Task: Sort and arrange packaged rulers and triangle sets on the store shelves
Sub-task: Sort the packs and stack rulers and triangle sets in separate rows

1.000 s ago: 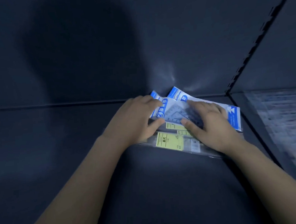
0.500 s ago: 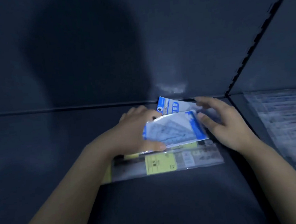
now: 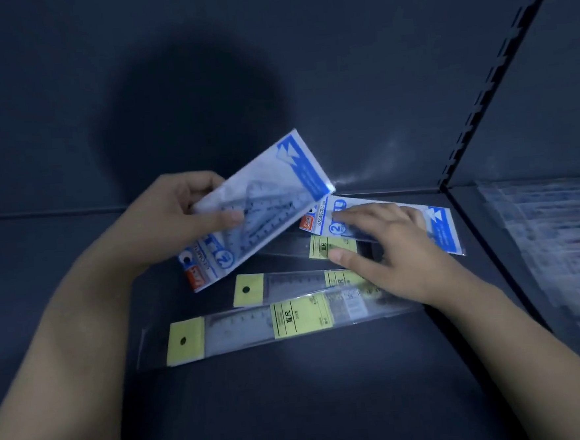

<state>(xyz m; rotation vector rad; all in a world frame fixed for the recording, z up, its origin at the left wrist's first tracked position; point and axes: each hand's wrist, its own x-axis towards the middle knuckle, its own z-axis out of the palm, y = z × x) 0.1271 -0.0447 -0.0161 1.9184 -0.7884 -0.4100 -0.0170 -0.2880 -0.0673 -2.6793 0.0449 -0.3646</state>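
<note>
Dark shelf [image 3: 295, 408] up close carries overlapping ruler packs [image 3: 299, 319], clear sleeves with yellow header cards. Just beyond, the right hand [image 3: 393, 250] lies with its grip slack, fingers spread on a flat triangle set [image 3: 443, 223], blue and white. The left hand [image 3: 178, 217] has its grip pinched on a lifted triangle set [image 3: 263, 204], tilted above the shelf.

- dark blue-grey shelf floor [image 3: 295, 408], meeting a matching back panel [image 3: 67, 98] along a straight seam
- large round shadow [image 3: 192, 123] on the back panel
- black slotted upright [image 3: 498, 78] slanting at right, neighbouring bay [image 3: 510, 245] beyond
- dim light, faint glare near the corner
</note>
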